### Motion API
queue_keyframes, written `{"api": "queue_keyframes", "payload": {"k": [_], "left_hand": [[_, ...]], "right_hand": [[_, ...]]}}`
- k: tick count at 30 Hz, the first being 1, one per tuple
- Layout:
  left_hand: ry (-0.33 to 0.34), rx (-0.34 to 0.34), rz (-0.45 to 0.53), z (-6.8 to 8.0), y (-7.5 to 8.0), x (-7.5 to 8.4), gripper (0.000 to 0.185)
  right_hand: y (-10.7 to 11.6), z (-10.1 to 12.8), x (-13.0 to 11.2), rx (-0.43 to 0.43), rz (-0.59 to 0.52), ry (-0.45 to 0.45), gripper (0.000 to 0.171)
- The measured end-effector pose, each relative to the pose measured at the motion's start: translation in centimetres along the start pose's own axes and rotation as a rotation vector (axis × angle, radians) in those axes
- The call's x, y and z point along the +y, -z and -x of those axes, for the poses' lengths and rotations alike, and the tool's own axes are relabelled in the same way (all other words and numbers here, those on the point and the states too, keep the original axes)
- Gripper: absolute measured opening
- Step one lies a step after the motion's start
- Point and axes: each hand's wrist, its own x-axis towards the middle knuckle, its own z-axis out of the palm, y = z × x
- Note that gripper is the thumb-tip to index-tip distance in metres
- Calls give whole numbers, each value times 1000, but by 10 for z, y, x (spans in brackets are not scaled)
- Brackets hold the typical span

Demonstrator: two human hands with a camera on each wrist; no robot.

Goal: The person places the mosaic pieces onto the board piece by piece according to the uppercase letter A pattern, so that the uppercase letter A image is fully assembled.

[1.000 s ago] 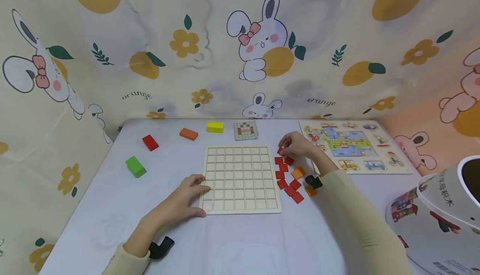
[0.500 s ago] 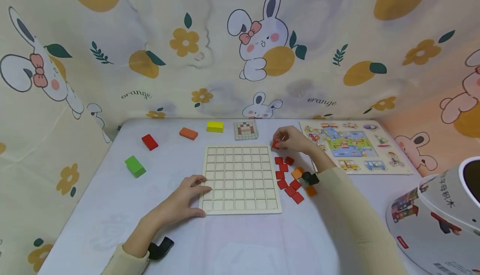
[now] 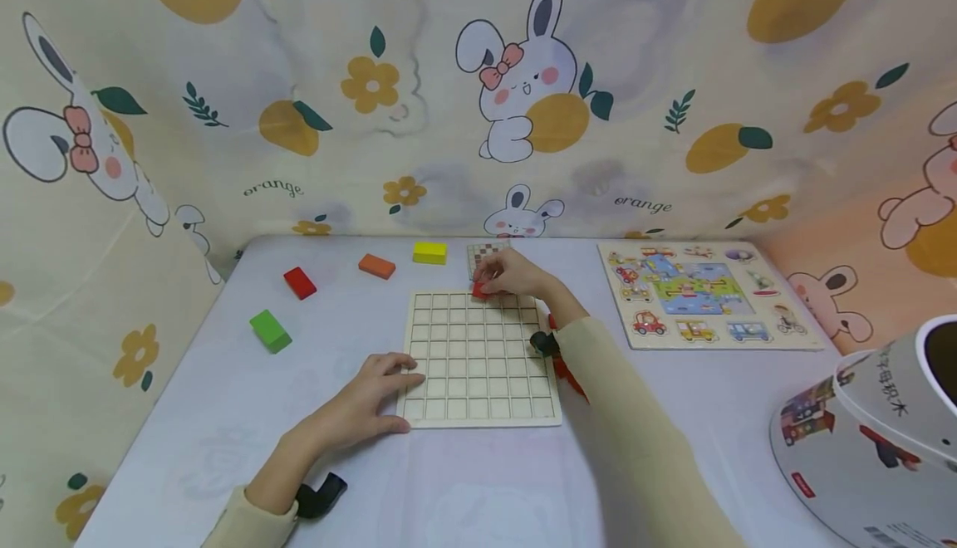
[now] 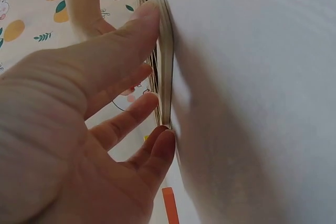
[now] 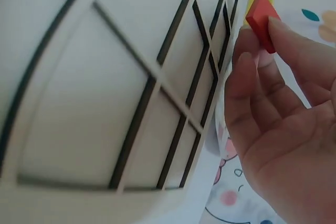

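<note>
Swinging across from the tile pile, my right hand (image 3: 516,276) now hovers over the far row of the grid board (image 3: 478,357), pinching a red tile (image 5: 261,17) between thumb and fingertips. Left hand (image 3: 374,386) lies flat with fingers relaxed, holding nothing, touching the board's near-left edge on the tabletop (image 3: 224,415). Placing step, I'd say: next I need to line the tile up with a cell and lower it.

The right hand (image 3: 512,276) is held far forward on an extended arm, its fingertips (image 5: 247,59) pinched together around something small. The left hand (image 3: 370,390) is laid flat, palm down, with fingers (image 4: 131,116) spread and nearly straight.
</note>
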Motion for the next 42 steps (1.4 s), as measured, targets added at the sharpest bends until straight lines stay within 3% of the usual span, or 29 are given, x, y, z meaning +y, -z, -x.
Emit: {"api": "queue_keyframes", "payload": {"k": [13,21,28,32,38,42], "left_hand": [[9,6,-17,1,0,0,60],[10,-1,3,1,-1,-1,56],[17,5,10,0,-2,-1,55],[8,6,18,-1,-3,-1,55],[22,12,8,0,-3,1,55],[25,14,1,0,-1,1,55]], "right_hand": [[-18,-6,-1,3,37,28,13],[-23,-4,2,32,149,19,9],[-10,2,-2,46,185,5,26],[12,23,-6,86,155,30,27],[47,74,2,-21,165,-46,26],[58,105,21,-26,223,-106,25]]}}
